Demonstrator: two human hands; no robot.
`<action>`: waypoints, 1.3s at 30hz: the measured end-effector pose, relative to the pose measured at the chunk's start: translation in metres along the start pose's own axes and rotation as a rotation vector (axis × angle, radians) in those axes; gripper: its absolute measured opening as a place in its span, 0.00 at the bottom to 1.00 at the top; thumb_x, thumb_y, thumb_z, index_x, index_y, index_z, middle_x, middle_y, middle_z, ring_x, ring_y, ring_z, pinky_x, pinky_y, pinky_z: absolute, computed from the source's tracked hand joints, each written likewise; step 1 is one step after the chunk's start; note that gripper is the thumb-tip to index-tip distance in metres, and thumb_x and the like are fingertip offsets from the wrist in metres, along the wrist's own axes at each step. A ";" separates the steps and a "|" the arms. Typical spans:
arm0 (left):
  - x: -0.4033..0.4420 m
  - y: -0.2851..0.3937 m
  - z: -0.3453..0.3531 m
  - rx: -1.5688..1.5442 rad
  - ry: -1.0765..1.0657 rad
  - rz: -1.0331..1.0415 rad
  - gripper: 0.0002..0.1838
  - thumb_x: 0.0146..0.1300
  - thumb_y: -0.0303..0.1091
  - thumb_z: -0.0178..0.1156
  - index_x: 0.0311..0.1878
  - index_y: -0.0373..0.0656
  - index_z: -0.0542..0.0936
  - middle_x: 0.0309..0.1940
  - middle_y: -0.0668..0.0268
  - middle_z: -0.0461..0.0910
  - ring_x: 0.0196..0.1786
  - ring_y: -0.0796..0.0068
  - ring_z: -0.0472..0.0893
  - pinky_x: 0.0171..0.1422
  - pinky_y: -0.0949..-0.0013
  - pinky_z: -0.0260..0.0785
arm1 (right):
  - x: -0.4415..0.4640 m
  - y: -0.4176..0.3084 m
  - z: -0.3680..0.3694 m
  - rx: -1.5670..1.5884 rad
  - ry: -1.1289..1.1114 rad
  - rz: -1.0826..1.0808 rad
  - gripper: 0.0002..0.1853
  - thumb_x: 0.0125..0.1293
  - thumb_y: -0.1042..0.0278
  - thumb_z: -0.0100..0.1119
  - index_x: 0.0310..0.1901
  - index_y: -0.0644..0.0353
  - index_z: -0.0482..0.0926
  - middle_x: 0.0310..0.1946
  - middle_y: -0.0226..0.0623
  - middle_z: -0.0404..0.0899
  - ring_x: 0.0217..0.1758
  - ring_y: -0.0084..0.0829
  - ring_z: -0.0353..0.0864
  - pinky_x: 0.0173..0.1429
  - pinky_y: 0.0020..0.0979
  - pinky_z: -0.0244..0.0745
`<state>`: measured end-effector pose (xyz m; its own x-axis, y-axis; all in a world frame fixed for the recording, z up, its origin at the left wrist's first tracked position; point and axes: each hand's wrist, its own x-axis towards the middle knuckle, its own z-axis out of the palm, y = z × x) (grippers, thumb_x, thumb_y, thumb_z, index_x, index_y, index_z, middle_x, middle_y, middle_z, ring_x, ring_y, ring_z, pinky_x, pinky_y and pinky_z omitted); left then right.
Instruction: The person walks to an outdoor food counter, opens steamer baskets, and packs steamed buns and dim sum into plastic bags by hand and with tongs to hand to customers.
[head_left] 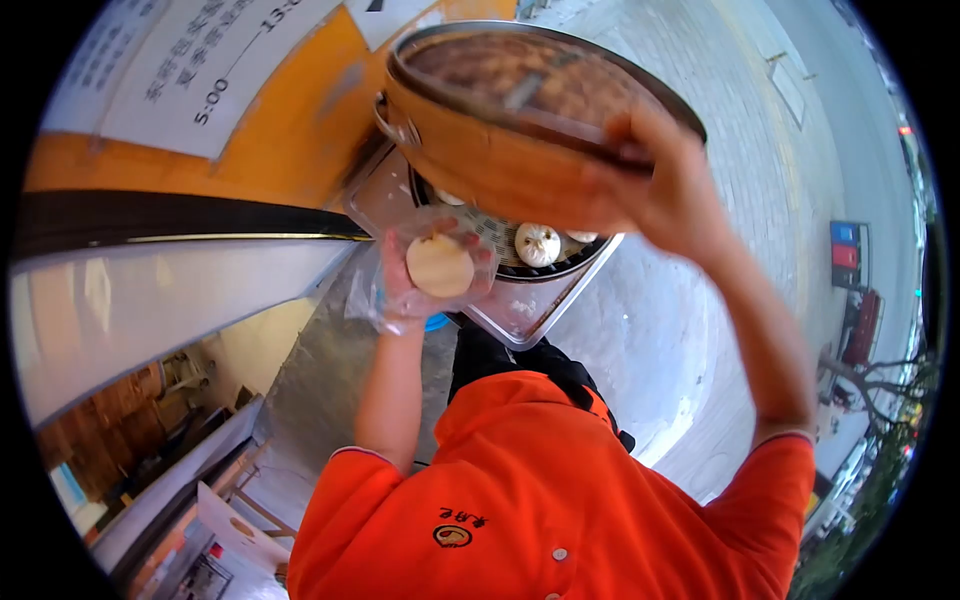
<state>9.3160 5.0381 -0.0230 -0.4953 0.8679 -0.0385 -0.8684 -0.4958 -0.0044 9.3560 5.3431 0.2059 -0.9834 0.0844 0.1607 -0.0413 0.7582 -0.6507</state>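
Observation:
My right hand [665, 185] grips the rim of a large round bamboo steamer tier [500, 160], raised and tilted above another tier. In my left hand [420, 265], inside a clear plastic bag [375, 300], lies a round pale bun or disc [440, 266]. Below the raised piece, a white pleated bun [537, 244] with a dark-stained top sits in the lower steamer [510, 262], beside other partly hidden buns. That steamer stands on a metal tray [520, 318].
An orange wall with paper signs [210, 70] stands at the upper left, above a pale counter edge [180, 300]. Paved ground [740, 130] extends on the right, with red and blue boxes [846, 255] and a bare tree [875, 385] farther off.

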 end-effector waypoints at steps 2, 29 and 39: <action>-0.034 -0.012 0.004 -0.031 0.093 0.059 0.45 0.63 0.78 0.54 0.70 0.51 0.73 0.69 0.50 0.71 0.72 0.38 0.68 0.67 0.24 0.68 | -0.040 0.003 0.040 -0.125 0.076 -0.192 0.18 0.52 0.70 0.77 0.40 0.60 0.77 0.35 0.45 0.77 0.41 0.50 0.78 0.45 0.44 0.73; -0.288 -0.221 0.162 0.187 0.250 0.542 0.37 0.72 0.60 0.59 0.70 0.38 0.70 0.65 0.44 0.74 0.65 0.43 0.78 0.64 0.47 0.77 | -0.217 -0.098 0.204 1.082 -1.279 0.502 0.10 0.78 0.64 0.60 0.50 0.62 0.82 0.39 0.26 0.81 0.40 0.17 0.78 0.48 0.25 0.76; -0.296 -0.195 0.105 0.043 0.169 0.659 0.23 0.75 0.49 0.59 0.60 0.40 0.74 0.58 0.49 0.77 0.62 0.49 0.78 0.65 0.47 0.77 | -0.175 -0.021 0.197 -0.617 0.106 -0.216 0.31 0.57 0.58 0.77 0.59 0.60 0.75 0.53 0.48 0.77 0.58 0.52 0.76 0.61 0.52 0.72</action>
<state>9.6293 4.8809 0.0937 -0.9139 0.3662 -0.1750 -0.3881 -0.9146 0.1134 9.4940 5.1853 0.0455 -0.9404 -0.0716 0.3326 -0.0957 0.9938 -0.0565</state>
